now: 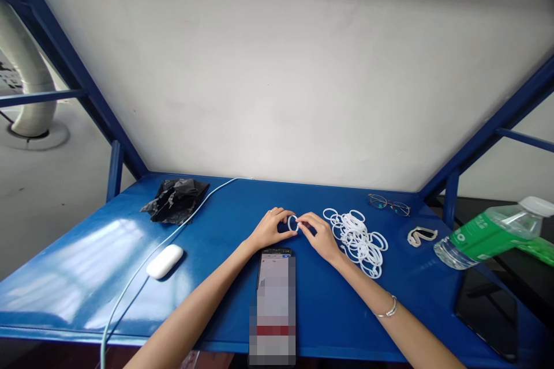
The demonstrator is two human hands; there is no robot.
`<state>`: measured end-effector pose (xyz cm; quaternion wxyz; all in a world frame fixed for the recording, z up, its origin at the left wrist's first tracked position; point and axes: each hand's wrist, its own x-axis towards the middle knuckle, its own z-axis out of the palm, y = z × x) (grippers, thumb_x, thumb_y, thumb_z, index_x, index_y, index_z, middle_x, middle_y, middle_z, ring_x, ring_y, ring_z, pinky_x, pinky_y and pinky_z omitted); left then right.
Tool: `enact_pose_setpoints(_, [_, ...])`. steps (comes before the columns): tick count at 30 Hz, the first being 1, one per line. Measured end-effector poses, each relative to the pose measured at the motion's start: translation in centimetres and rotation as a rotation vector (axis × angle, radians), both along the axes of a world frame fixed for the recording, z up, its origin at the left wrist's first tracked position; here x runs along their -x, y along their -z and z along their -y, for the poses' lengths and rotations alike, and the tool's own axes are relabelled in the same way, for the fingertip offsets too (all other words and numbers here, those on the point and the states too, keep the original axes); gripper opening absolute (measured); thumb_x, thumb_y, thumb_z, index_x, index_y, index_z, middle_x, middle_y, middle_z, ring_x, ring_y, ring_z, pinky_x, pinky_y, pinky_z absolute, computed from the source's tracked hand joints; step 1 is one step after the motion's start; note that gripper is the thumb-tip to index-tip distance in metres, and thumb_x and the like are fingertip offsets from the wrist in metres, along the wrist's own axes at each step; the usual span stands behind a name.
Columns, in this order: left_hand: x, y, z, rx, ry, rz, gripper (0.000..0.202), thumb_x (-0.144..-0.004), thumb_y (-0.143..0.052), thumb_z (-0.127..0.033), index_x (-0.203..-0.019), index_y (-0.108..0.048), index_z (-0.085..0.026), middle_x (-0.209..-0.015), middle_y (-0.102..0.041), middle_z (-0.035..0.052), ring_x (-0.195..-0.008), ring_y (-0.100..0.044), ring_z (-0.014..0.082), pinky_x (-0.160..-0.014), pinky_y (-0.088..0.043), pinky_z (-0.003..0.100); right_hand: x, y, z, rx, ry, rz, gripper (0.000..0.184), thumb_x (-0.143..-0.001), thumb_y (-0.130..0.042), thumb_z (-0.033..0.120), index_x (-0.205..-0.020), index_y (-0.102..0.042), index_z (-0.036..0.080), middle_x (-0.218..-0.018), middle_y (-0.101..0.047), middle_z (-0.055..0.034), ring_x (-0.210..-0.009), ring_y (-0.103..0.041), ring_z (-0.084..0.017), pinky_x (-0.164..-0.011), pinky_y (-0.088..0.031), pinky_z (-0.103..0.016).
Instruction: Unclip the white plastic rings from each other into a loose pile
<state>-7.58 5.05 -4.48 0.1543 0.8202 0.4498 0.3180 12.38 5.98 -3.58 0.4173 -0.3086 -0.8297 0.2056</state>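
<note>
A thin white ring (289,222) is held upright between my two hands, above the blue table. My left hand (272,228) has its thumb and fingers curved around the ring's left side. On the ring's right side, my right hand (319,233) pinches the rim with thumb and fingertips. A loose pile of similar white rings (360,242) lies just right of my right hand. Below my hands, a phone (276,288) with a lit, partly blurred screen stretches toward the table's front edge.
Left on the blue table (225,311) are a white mouse (165,261), a pale cable (142,265) and a crumpled black plastic bag (176,200). Rightward lie eyeglasses (389,205), a small beige band (421,236), a tilted water bottle (487,236) and a flat black device (487,311).
</note>
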Motion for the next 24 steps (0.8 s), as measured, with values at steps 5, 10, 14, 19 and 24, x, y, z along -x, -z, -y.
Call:
enact_pose_setpoints(5, [0.00,0.00,-0.05,0.017,0.004,0.028,0.038,-0.085,-0.057,-0.053,-0.107,-0.059,-0.022,-0.085,-0.059,0.0020,-0.082,-0.054,0.0184,-0.079,-0.041,0.031,0.01,-0.11,0.10,-0.004,-0.005,-0.003,0.016,-0.092,-0.051,0.020,-0.097,-0.065,0.023,-0.093,-0.066,-0.0058,-0.085,-0.064,-0.020,-0.077,-0.052,-0.032])
enact_pose_setpoints(10, [-0.04,0.08,-0.07,0.032,-0.007,0.038,0.036,-0.084,-0.059,-0.052,-0.101,-0.058,-0.021,-0.086,-0.060,0.0017,-0.082,-0.054,0.0184,-0.078,-0.041,0.031,0.06,-0.11,0.13,0.010,0.002,-0.007,0.015,-0.091,-0.051,0.022,-0.097,-0.065,0.023,-0.093,-0.067,-0.0064,-0.083,-0.064,-0.020,-0.077,-0.053,-0.033])
enact_pose_setpoints(14, [-0.04,0.25,-0.12,0.027,-0.024,0.039,0.035,-0.081,-0.062,-0.051,-0.095,-0.055,-0.020,-0.088,-0.060,0.0013,-0.083,-0.054,0.0182,-0.077,-0.041,0.031,0.09,0.05,0.06,0.032,0.004,-0.011,0.015,-0.090,-0.052,0.022,-0.099,-0.065,0.022,-0.094,-0.067,-0.0060,-0.080,-0.064,-0.019,-0.076,-0.053,-0.032])
enact_pose_setpoints(19, [0.00,0.46,-0.24,0.018,-0.034,0.023,0.030,-0.082,-0.063,-0.047,-0.088,-0.053,-0.020,-0.084,-0.058,0.0001,-0.080,-0.052,0.0175,-0.074,-0.040,0.029,0.09,0.20,-0.10,0.069,0.004,-0.022,0.014,-0.089,-0.053,0.021,-0.098,-0.064,0.022,-0.094,-0.066,-0.0056,-0.077,-0.063,-0.019,-0.073,-0.053,-0.032])
enact_pose_setpoints(24, [-0.06,0.30,-0.30,0.042,-0.050,0.010,0.026,-0.083,-0.062,-0.044,-0.086,-0.054,-0.020,-0.082,-0.057,0.0002,-0.078,-0.052,0.0177,-0.072,-0.039,0.030,0.01,0.56,-0.50,0.109,0.017,-0.032,0.014,-0.088,-0.054,0.021,-0.097,-0.064,0.022,-0.092,-0.067,-0.0047,-0.076,-0.064,-0.018,-0.073,-0.054,-0.031])
